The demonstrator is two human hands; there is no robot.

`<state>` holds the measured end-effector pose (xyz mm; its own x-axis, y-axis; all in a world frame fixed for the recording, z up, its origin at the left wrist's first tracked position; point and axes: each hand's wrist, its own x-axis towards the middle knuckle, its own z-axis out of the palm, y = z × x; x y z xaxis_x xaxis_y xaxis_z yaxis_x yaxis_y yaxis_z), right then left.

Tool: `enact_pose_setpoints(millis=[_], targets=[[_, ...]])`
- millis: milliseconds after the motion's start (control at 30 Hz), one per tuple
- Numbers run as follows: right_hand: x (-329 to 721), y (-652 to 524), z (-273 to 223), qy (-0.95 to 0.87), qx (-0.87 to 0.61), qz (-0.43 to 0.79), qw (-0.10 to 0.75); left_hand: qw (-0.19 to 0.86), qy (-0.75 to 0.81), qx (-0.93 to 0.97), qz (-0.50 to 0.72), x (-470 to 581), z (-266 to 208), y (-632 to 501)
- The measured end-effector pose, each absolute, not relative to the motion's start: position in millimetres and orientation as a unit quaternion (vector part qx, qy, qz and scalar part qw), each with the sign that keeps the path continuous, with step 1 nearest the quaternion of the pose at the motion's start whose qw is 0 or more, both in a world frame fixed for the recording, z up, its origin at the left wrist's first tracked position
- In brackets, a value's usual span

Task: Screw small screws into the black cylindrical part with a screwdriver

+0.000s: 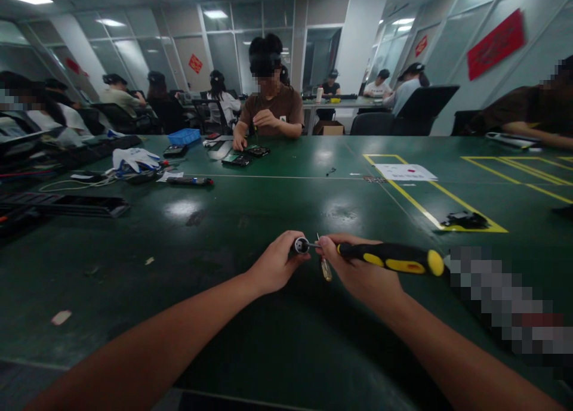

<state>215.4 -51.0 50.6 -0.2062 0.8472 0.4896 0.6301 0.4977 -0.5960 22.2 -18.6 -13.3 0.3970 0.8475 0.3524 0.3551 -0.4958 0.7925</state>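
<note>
Green tabletop; right hand, holding screwdriver

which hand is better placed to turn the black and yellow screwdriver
Probably the right hand: it seems to pinch the screwdriver by its shaft, while the left hand grips the silver-rimmed cylinder.

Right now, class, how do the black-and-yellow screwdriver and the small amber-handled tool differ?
The screwdriver has a thick black-and-yellow handle; the amber-handled tool has a slimmer, glassy one. The screwdriver's handle extends rightward; the amber-handled tool's points toward the picture's bottom. Both show thin shafts.
</note>
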Motion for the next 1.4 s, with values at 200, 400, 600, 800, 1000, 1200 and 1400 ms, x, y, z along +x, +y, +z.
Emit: enact_pose_setpoints(millis=[200,400,600,800,1000,1200,1400], targets=[[218,-49,52,-0.772,-0.487,0.157,0.377,0.313,0.39,0.785,0.365,23,-14,-18],[213,-51,44,-0.789,-0.461,0.155,0.375,0.292,0.375,0.8,0.366,23,-17,-18],[212,-51,40,-0.785,-0.462,0.165,0.377,0.285,0.385,0.798,0.365,23,-17,-20],[221,-40,37,-0.693,-0.451,0.356,0.436,0.297,0.4,0.785,0.368,23,-18,-19],[224,-33,39,-0.654,-0.432,0.426,0.453,0.296,0.402,0.785,0.368,23,-15,-19],[225,-32,40,-0.63,-0.428,0.464,0.452,0.31,0.394,0.786,0.361,22,-11,-22],[226,-34,42,-0.67,-0.407,0.421,0.457,0.323,0.393,0.775,0.375,23,-11,-22]])
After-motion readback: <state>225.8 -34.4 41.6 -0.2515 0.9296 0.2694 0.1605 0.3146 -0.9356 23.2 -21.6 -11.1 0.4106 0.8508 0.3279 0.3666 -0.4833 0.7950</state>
